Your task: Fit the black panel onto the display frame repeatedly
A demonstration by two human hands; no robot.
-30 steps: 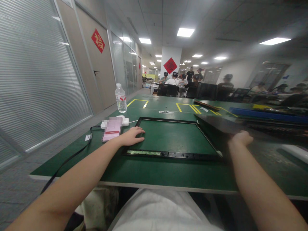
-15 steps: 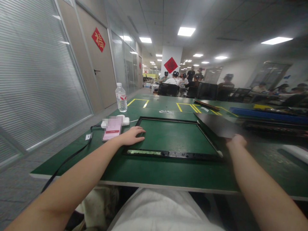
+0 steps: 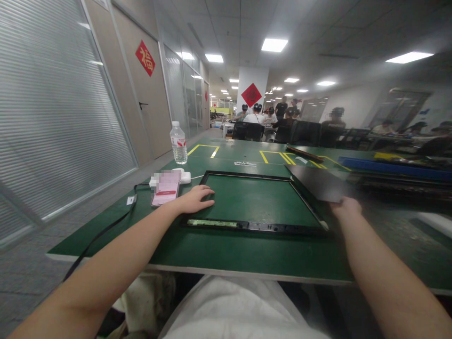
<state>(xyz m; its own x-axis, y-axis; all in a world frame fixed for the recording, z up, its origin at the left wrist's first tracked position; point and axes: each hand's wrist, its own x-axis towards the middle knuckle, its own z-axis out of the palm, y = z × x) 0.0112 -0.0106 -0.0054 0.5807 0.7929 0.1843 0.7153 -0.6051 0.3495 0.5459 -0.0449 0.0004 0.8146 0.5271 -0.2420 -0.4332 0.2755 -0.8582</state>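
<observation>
A thin black rectangular frame [image 3: 282,229] lies on the green table [image 3: 226,256] in front of me, and the green surface shows through it. Along its near side runs a light green strip [image 3: 212,223] at the left. My left hand [image 3: 196,199] rests over the frame's left side, palm down, with fingers stretched out and apart. To the right of the frame, my right hand [image 3: 348,208] is closed on the near edge of a dark flat panel [image 3: 316,181]. The panel is tilted, its far left corner close to the frame's far right corner. Blur softens the right fingers.
Left of the frame lie a phone [image 3: 165,188], a white plug-like block [image 3: 184,176] and a black cable [image 3: 106,233]. A water bottle [image 3: 179,143] stands behind them. Dark strips and a blue bar [image 3: 384,168] lie at the right, near a white object [image 3: 438,223]. People sit farther back.
</observation>
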